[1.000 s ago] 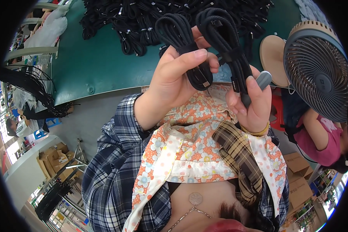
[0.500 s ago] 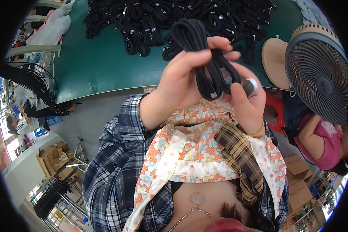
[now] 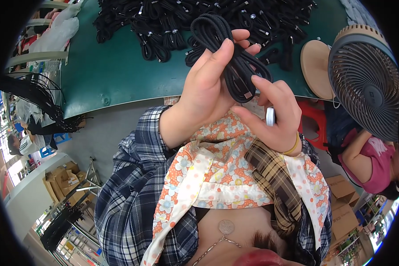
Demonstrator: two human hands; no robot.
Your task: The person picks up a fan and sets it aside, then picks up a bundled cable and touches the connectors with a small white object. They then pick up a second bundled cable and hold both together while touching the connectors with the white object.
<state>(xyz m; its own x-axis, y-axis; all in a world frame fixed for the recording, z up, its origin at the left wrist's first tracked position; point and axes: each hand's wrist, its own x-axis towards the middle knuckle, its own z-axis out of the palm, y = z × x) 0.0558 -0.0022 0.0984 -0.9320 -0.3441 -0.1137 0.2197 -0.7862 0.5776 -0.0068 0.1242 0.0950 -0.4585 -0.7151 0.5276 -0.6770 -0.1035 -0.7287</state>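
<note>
A black braided cable, coiled into a looped bundle, is held up over the near edge of the table. My left hand grips it around the middle, thumb across the front. A metal connector end shows at the bundle's lower tip. Just to the right, my right hand has its fingers curled and its index fingertip at the bundle's side. Tucked in its palm is a small white and dark-grey round object, whose kind I cannot make out.
A heap of bundled black cables covers the far part of the green table. A fan on a beige base stands at the right, with a red stool below. A person in pink sits to the right.
Both hands have changed pose: the cable bundle has risen slightly in my left hand. My right thumb has come off the bundle and dropped away, and the small round object has shifted lower and left.
</note>
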